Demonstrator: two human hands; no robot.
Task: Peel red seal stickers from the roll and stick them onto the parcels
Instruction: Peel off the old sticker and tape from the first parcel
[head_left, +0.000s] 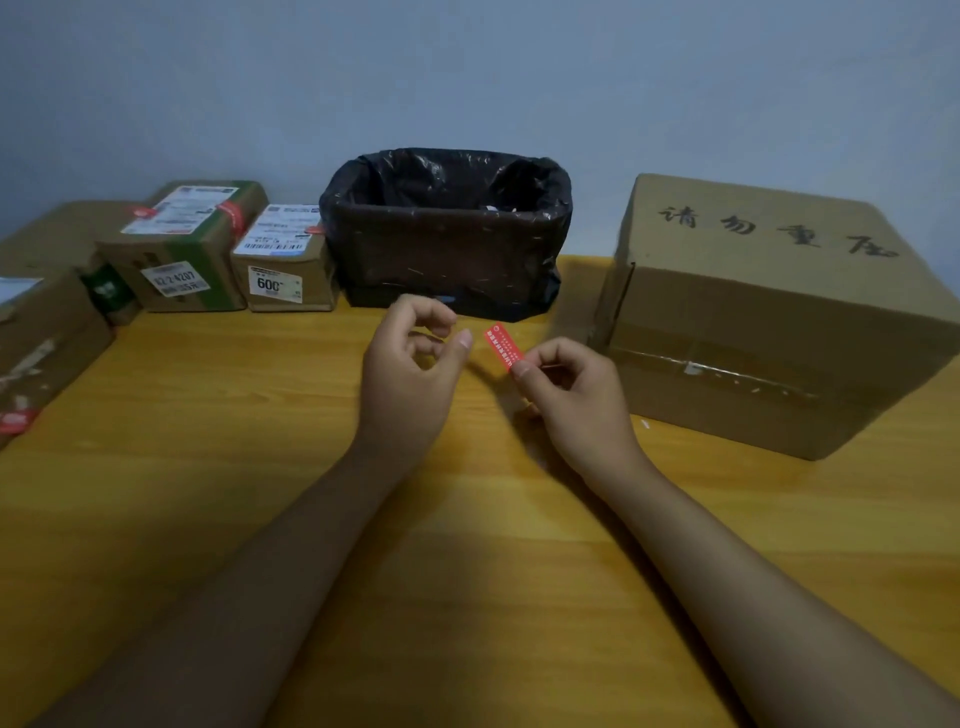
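My right hand (563, 384) pinches the lower end of a red seal sticker (501, 347) above the wooden table, in front of the black bin. Just left of the sticker hovers my left hand (415, 358), fingers curled, thumb out, holding nothing. A large cardboard parcel (769, 317) with black handwriting on top stands to the right of my right hand. Several smaller parcels sit at the back left, among them one with a green side (187, 244) and one marked 600 (285, 260); some carry red stickers. No sticker roll is visible.
A bin lined with a black plastic bag (447, 234) stands at the back centre against the wall. A worn carton (36, 343) with a red sticker lies at the left edge. The wooden table (208, 441) spreads out in front of me.
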